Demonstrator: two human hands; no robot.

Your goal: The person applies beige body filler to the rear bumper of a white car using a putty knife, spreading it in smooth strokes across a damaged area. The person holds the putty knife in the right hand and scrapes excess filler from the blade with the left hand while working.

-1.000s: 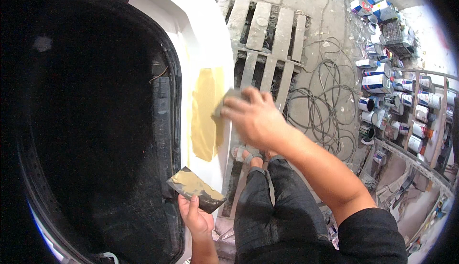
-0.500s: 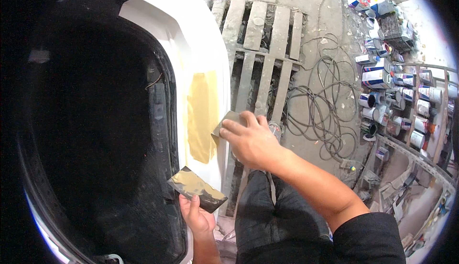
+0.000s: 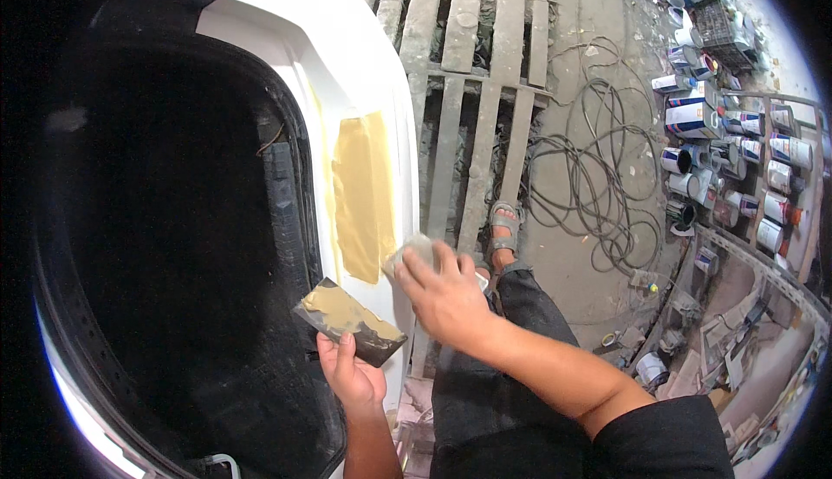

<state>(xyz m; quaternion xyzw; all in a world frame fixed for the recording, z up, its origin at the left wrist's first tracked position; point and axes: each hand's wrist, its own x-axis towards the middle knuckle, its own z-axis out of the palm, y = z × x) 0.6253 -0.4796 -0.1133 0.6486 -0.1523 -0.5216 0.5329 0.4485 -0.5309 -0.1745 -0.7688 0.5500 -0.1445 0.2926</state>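
A tan patch of filler (image 3: 362, 195) already covers much of the white car panel (image 3: 347, 71); the right hand (image 3: 446, 297) presses a spreader (image 3: 407, 255) at its lower edge, the left hand (image 3: 351, 375) pinches a smeared filler board (image 3: 348, 321), and the surrounding white looks unfinished.

My right hand (image 3: 446, 299) pressed a small grey spreader (image 3: 409, 255) against the white car panel (image 3: 347, 71), at the lower edge of a tan filler patch (image 3: 362, 193). My left hand (image 3: 351, 377) held a dark flat board (image 3: 349, 322) smeared with the same tan filler, tilted, just below and left of the patch. The open black boot cavity (image 3: 165, 245) filled the left side. Beyond the panel lay a slatted concrete grate (image 3: 481, 89), with my sandalled foot (image 3: 503, 228) on it. A tangle of cable (image 3: 598, 175) lay on the floor, and paint tins (image 3: 719, 132) crowded the right.
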